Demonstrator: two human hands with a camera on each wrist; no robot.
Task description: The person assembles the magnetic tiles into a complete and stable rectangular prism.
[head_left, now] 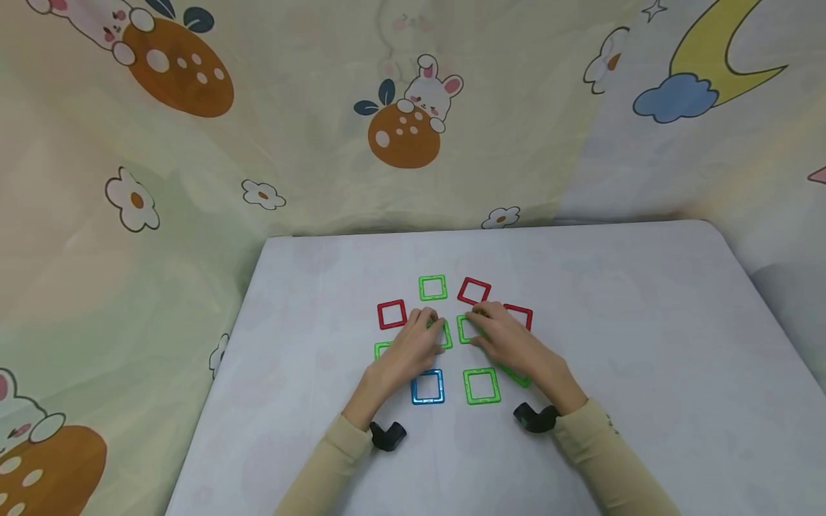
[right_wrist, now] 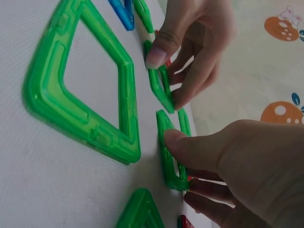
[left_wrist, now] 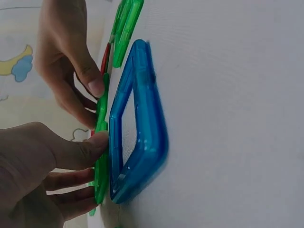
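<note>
Two green square magnetic tile frames lie side by side near the table's middle, a small gap between them. My left hand pinches the left green tile between thumb and fingers. The right green tile is in the grip of my right hand, its thumb on the near edge and fingers beyond. Just in front of the left hand lies a blue square tile. Another green square tile lies in front of the right hand. A green piece shows partly from under the right wrist.
Behind the hands lie a green square and a red square. More red squares sit left and right, the right one partly covered. A green piece peeks out beside the left hand. A patterned curtain hangs behind the white table.
</note>
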